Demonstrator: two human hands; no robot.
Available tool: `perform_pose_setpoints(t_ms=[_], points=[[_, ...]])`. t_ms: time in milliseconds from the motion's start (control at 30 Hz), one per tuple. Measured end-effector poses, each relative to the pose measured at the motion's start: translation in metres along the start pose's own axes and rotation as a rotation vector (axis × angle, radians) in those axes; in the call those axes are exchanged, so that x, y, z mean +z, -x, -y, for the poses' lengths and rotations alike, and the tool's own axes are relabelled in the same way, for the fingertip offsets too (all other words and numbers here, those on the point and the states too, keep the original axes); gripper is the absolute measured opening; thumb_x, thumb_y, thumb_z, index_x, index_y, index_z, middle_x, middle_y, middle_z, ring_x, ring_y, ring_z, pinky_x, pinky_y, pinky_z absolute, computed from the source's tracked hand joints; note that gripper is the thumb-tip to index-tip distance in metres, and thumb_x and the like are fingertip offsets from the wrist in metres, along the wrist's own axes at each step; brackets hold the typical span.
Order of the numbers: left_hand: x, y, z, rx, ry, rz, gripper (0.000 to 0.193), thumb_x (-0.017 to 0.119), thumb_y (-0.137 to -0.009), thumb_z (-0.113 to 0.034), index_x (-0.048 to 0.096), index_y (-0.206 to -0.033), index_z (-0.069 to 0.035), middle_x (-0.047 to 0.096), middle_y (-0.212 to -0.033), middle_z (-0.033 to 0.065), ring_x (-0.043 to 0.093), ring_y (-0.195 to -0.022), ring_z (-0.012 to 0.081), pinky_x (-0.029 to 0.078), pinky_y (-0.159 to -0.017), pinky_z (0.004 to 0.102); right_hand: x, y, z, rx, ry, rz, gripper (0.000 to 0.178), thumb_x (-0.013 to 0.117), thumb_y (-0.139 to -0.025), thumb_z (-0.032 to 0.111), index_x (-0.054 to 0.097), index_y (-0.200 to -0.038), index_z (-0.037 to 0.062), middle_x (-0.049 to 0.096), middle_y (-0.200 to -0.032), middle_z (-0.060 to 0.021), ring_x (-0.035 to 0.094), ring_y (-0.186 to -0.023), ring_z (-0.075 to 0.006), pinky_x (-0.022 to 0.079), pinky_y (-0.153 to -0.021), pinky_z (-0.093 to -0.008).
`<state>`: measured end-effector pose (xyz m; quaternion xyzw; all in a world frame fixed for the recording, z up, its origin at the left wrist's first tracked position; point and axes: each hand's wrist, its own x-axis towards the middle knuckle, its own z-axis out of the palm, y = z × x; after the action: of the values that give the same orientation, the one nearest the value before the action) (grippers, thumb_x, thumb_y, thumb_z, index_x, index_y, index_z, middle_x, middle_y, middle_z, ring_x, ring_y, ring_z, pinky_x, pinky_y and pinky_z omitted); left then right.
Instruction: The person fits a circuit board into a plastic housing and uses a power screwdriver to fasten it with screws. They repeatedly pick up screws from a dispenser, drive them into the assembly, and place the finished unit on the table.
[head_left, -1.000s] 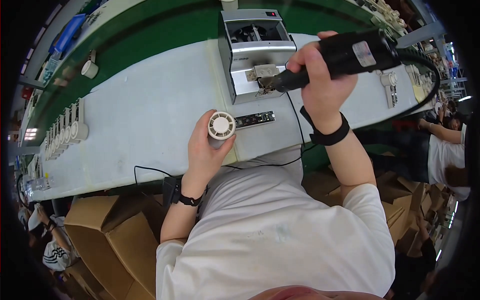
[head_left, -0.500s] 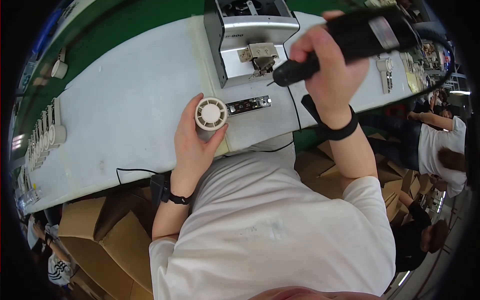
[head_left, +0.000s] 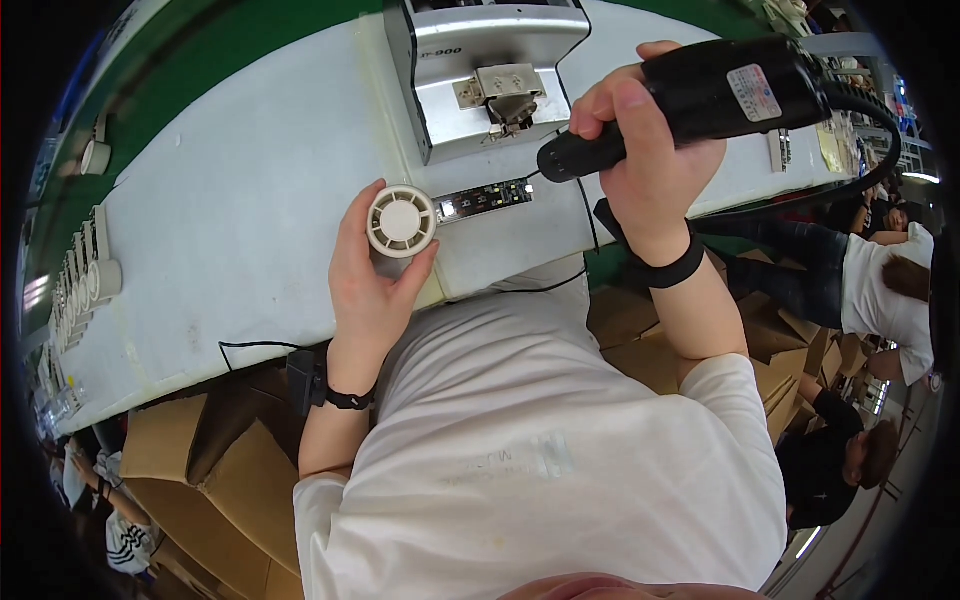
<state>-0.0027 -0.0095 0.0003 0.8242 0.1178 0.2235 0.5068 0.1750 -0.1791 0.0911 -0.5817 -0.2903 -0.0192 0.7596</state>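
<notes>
My left hand point(head_left: 368, 290) has its thumb and fingers wrapped round a round white part with a spoked, fan-like face point(head_left: 402, 222). From its right side a narrow dark circuit board point(head_left: 486, 201) with small components extends over the white tabletop point(head_left: 250, 220). A black electric screwdriver point(head_left: 735, 92) is gripped in my right hand point(head_left: 655, 165), tilted down to the left. Its thin bit meets or nearly meets the board's right end; whether they touch, I cannot tell.
A silver machine with a metal outlet point(head_left: 490, 65) stands just beyond the board. Similar white parts point(head_left: 88, 280) line the table's left end. The screwdriver's thick cable point(head_left: 880, 150) loops right. Cardboard boxes point(head_left: 190, 450) sit below the table edge. Other people point(head_left: 880, 290) are at the right.
My right hand has brought the screwdriver down, so its bit is now at the board's right end. My left hand still holds the white part, and the whole view has shifted slightly.
</notes>
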Motion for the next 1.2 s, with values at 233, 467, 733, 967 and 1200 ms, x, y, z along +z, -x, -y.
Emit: perform_pose_setpoints(t_ms=[233, 467, 733, 967, 1200], points=[[0.000, 0.001, -0.002, -0.001, -0.016, -0.005, 0.069, 0.081, -0.078, -0.007, 0.046, -0.138, 0.003, 0.057, -0.132, 0.0197, 0.062, -0.116, 0.0312, 0.052, -0.095, 0.0380, 0.001, 0.001, -0.001, 0.004, -0.047, -0.028, 0.031, 0.060, -0.091, 0.001, 0.045, -0.117, -0.0059, 0.060, -0.072, -0.0128, 0.058, -0.058, -0.0228, 0.052, -0.061, -0.0396], [0.000, -0.002, -0.004, -0.020, 0.004, 0.004, 0.066, 0.079, -0.080, -0.005, 0.047, -0.137, 0.002, 0.058, -0.130, 0.0197, 0.062, -0.116, 0.0311, 0.051, -0.096, 0.0373, 0.004, 0.004, 0.000, -0.011, 0.046, -0.001, 0.030, 0.061, -0.091, 0.001, 0.046, -0.117, -0.0042, 0.060, -0.072, -0.0121, 0.059, -0.059, -0.0205, 0.052, -0.059, -0.0353], [0.002, 0.005, 0.004, -0.120, 0.125, 0.023, 0.064, 0.071, -0.087, -0.001, 0.041, -0.143, 0.002, 0.052, -0.140, 0.0155, 0.053, -0.126, 0.0254, 0.043, -0.106, 0.0364, 0.022, 0.008, -0.005, -0.016, 0.325, 0.039, 0.036, 0.078, -0.075, 0.011, 0.059, -0.106, 0.0043, 0.063, -0.076, 0.0012, 0.056, -0.065, -0.0080, 0.047, -0.059, -0.0254], [0.007, 0.002, 0.009, -0.071, 0.022, 0.011, 0.063, 0.068, -0.092, -0.003, 0.038, -0.147, 0.001, 0.051, -0.139, 0.0150, 0.053, -0.123, 0.0223, 0.042, -0.106, 0.0348, 0.015, 0.001, -0.012, 0.050, 0.303, -0.052, 0.042, 0.080, -0.071, 0.015, 0.058, -0.105, 0.0045, 0.061, -0.076, 0.0002, 0.055, -0.068, -0.0098, 0.048, -0.064, -0.0272], [0.001, 0.012, 0.005, -0.109, -0.037, -0.017, 0.065, 0.072, -0.087, -0.002, 0.040, -0.143, 0.004, 0.053, -0.139, 0.0184, 0.053, -0.127, 0.0297, 0.041, -0.109, 0.0391, 0.014, 0.001, 0.000, 0.176, 0.199, 0.004, 0.030, 0.076, -0.077, 0.012, 0.060, -0.100, 0.0012, 0.063, -0.076, -0.0017, 0.059, -0.067, -0.0099, 0.051, -0.063, -0.0272]])
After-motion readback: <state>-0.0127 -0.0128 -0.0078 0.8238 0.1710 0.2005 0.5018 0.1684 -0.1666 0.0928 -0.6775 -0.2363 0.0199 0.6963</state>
